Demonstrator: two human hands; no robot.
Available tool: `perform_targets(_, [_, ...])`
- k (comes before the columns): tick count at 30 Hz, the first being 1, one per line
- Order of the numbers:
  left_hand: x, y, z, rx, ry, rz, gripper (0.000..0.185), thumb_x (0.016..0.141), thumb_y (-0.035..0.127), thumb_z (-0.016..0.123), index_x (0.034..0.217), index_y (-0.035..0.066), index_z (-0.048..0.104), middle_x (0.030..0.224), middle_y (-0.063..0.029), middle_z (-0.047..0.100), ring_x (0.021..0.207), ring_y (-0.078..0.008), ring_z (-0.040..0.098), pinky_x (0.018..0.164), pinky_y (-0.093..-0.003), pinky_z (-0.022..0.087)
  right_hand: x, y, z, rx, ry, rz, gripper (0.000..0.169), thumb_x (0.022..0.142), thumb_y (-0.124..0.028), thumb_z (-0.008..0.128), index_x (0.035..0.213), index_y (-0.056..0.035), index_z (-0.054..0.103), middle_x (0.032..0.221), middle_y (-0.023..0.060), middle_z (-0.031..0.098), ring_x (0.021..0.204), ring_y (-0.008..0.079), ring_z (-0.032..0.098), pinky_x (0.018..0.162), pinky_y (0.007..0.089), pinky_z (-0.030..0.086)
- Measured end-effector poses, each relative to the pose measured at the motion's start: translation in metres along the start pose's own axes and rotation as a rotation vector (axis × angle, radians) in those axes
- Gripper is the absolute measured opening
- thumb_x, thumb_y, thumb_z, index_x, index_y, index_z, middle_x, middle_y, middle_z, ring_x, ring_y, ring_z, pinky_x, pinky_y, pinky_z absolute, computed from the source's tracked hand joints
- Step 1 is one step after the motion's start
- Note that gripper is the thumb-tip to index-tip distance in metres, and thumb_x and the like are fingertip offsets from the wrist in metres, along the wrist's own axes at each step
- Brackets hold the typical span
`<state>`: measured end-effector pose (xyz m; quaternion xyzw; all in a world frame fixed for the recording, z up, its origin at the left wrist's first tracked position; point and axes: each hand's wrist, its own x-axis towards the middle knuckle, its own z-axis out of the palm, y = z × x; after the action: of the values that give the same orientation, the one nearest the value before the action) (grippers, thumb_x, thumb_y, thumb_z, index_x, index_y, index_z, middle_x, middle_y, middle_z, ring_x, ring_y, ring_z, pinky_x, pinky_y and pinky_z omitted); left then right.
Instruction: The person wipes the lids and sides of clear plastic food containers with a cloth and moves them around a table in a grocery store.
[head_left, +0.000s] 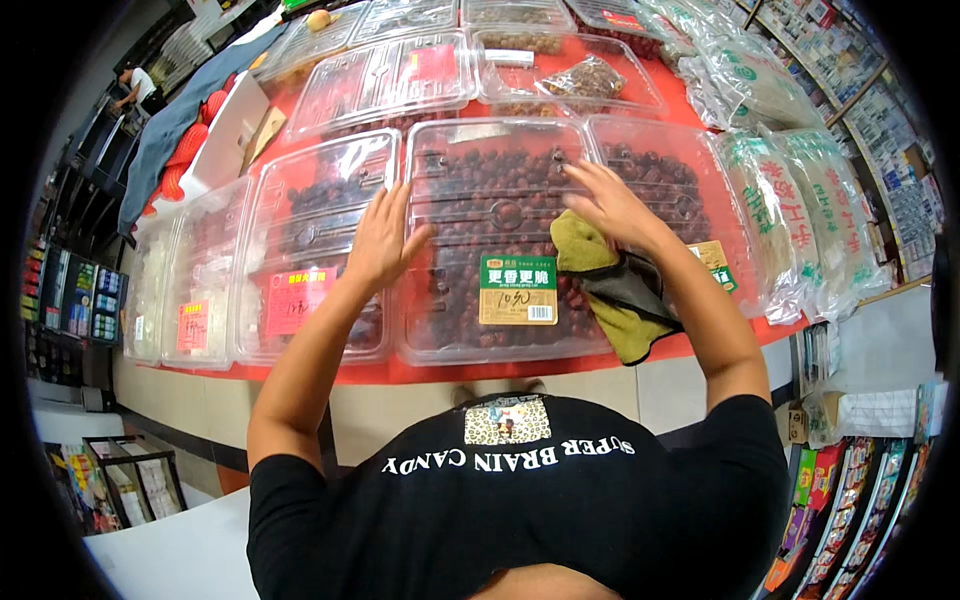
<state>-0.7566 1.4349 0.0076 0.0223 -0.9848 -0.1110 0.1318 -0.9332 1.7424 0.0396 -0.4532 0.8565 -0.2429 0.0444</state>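
Note:
My left hand lies along the left edge of a clear plastic lid, fingers extended and thumb apart. That lid covers a bin of dried red dates, with a green and tan label near its front. My right hand is over the lid's right side, its fingers spread. A yellow-green and grey cloth lies beneath my right wrist and palm, draped across the lid's front right; I see no fingers closed around it. Left of my left hand is another lidded bin with dark contents and a pink label.
Another date bin stands to the right, beside bagged noodles. Behind are more lidded bins on a red tablecloth. A white box holds items in red netting. Another person is at far left; shelves line both sides.

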Motion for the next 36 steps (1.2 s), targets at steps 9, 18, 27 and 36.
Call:
perform_targets(9, [-0.113, 0.078, -0.005, 0.094, -0.147, 0.136, 0.075, 0.076, 0.048, 0.056, 0.132, 0.005, 0.033, 0.137, -0.0149, 0.032, 0.128, -0.0322, 0.027, 0.105, -0.0416, 0.021, -0.114, -0.062, 0.037, -0.096, 0.115, -0.032, 0.082, 0.068, -0.038, 0.071, 0.135, -0.0168, 0.028, 0.133, 0.0218, 0.031, 0.121, 0.04, 0.032, 0.1, 0.0448, 0.03])
perform_targets(18, [-0.112, 0.08, -0.007, 0.103, -0.166, 0.16, 0.073, 0.075, 0.056, 0.053, 0.133, 0.015, 0.035, 0.138, -0.0143, 0.029, 0.129, -0.035, 0.023, 0.104, -0.0484, 0.018, -0.094, -0.043, 0.018, 0.399, 0.421, 0.256, 0.048, 0.073, -0.012, 0.062, 0.119, -0.005, 0.047, 0.104, 0.0195, 0.058, 0.098, 0.0313, 0.056, 0.085, 0.0362, 0.043])
perform_targets(27, [-0.105, 0.084, -0.003, 0.116, -0.141, 0.203, 0.072, 0.071, 0.061, 0.053, 0.13, 0.021, 0.04, 0.135, -0.0092, 0.036, 0.126, -0.034, 0.029, 0.103, -0.0509, 0.019, 0.002, -0.009, -0.014, -0.249, 0.659, 0.122, 0.054, 0.075, -0.022, 0.064, 0.123, -0.0082, 0.044, 0.12, 0.0165, 0.046, 0.109, 0.033, 0.046, 0.09, 0.0422, 0.039])
perform_targets(36, [-0.103, 0.082, -0.008, 0.041, -0.153, 0.225, 0.072, 0.072, 0.059, 0.053, 0.13, 0.019, 0.041, 0.135, -0.0092, 0.037, 0.125, -0.0333, 0.03, 0.104, -0.0505, 0.017, 0.124, 0.035, 0.077, -0.262, 0.304, 0.275, 0.037, 0.073, -0.02, 0.056, 0.105, -0.0022, 0.05, 0.104, 0.0142, 0.054, 0.102, 0.0307, 0.049, 0.086, 0.0419, 0.04])
